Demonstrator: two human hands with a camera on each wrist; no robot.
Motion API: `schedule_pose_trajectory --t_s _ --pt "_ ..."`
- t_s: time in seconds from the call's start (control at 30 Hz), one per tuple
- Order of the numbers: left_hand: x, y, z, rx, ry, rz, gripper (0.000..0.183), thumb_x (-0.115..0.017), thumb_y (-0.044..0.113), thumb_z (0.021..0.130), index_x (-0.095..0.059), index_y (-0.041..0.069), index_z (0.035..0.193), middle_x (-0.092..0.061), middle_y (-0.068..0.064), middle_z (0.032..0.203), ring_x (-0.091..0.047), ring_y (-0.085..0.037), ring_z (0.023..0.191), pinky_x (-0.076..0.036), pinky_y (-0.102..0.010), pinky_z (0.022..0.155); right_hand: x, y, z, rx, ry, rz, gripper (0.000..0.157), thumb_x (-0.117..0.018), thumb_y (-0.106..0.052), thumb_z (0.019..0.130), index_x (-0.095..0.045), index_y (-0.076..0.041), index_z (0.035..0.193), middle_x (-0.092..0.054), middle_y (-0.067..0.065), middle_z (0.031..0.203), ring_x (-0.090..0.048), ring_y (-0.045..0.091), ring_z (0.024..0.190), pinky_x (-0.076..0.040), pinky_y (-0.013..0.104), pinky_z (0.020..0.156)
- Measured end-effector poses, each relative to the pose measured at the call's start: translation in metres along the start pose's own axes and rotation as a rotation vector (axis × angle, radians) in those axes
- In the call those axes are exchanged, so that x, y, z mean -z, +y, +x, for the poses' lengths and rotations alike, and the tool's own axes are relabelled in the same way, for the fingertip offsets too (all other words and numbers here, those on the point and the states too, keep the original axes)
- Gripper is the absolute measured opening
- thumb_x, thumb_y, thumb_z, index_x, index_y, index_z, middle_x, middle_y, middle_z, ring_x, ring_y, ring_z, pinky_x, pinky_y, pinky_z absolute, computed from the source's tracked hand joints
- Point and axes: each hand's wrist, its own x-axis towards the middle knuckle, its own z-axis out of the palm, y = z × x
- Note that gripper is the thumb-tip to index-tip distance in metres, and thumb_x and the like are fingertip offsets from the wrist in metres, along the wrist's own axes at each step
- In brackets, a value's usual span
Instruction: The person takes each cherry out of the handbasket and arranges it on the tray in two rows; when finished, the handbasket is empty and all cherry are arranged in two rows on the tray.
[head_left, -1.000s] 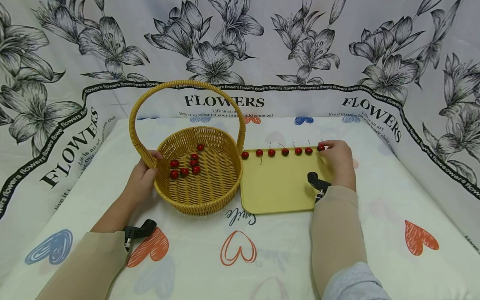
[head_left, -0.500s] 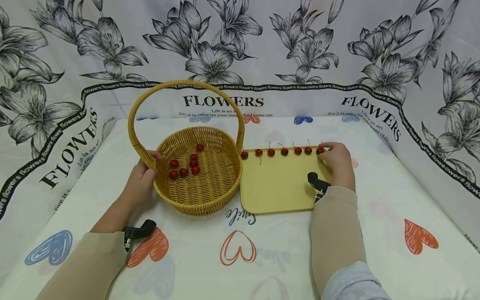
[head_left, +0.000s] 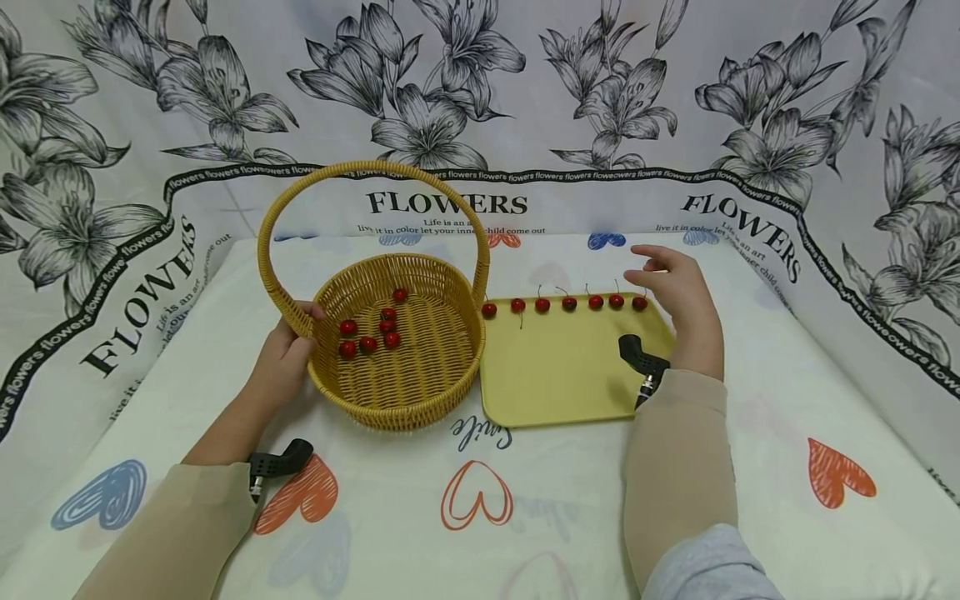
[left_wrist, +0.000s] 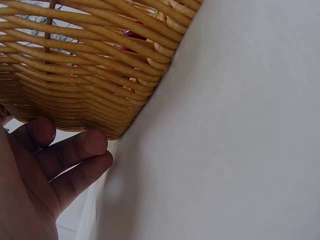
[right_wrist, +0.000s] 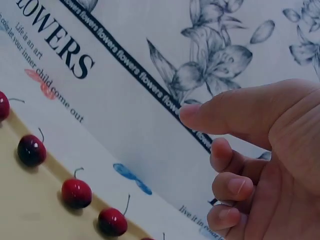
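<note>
A yellow wicker basket (head_left: 401, 412) with a tall arched handle holds several red cherries (head_left: 367, 344) on its woven floor. My left hand (head_left: 279, 367) grips its left rim at the foot of the handle, thumb over the edge. In the left wrist view, several fingers (left_wrist: 75, 150) lie outside the woven wall. On a yellow tray (head_left: 555, 367), several cherries (head_left: 568, 303) with thin stems line the far edge. My right hand (head_left: 681, 300) hovers above the tray's far right corner, near the end cherry (head_left: 639, 303). Nothing lies between its parted thumb and fingers.
The tray stands right up against the basket's right side. A white cloth (head_left: 555, 492) printed with hearts covers the table. Behind it hangs a flower-printed curtain (head_left: 525, 92). A black camera mount (head_left: 641, 358) is strapped to my right wrist, over the tray.
My right hand has set the end cherry down at the row's right end, let go and risen away from it. The left hand and basket stay put.
</note>
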Motion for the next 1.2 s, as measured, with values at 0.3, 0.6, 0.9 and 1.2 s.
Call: schedule_pose_trajectory --t_s 0.3,0.6,0.9,1.2 --pt "-0.001 -0.001 0.001 0.009 -0.001 0.002 0.037 -0.036 0.002 0.093 -0.041 -0.002 0.129 -0.047 -0.021 0.132 -0.047 -0.034 0.116 -0.039 -0.016 0.087 -0.018 -0.029 -0.003 0.133 -0.146 0.343 0.048 -0.072 -0.022 0.097 -0.06 -0.013 0.143 -0.051 0.0 0.1 -0.042 0.018 0.085 -0.037 0.027 0.068" --pt "0.0 -0.001 0.001 0.007 0.0 0.0 0.037 -0.036 0.001 0.093 -0.041 -0.003 0.13 -0.047 -0.022 0.132 -0.047 -0.035 0.116 -0.038 -0.016 0.087 -0.045 -0.068 -0.014 0.287 -0.301 0.458 0.039 -0.072 -0.01 0.095 -0.066 -0.007 0.134 -0.055 0.002 0.095 -0.038 0.016 0.069 -0.034 0.026 0.062" --pt "0.0 -0.002 0.001 -0.013 0.011 0.008 0.037 -0.036 0.001 0.093 -0.042 -0.002 0.13 -0.049 -0.021 0.13 -0.046 -0.03 0.113 -0.037 -0.017 0.087 -0.068 -0.1 -0.032 0.42 -0.459 0.338 0.039 -0.072 -0.018 0.095 -0.068 -0.011 0.133 -0.056 0.01 0.1 -0.046 0.022 0.071 -0.042 0.03 0.064" --pt "-0.001 -0.003 0.001 -0.015 0.013 0.008 0.037 -0.036 0.001 0.093 -0.042 -0.003 0.13 -0.049 -0.021 0.131 -0.047 -0.032 0.114 -0.037 -0.017 0.088 -0.093 -0.125 -0.052 0.534 -0.579 0.304 0.028 -0.071 -0.016 0.097 -0.072 -0.009 0.124 -0.061 0.013 0.109 -0.057 0.028 0.088 -0.046 0.035 0.072"
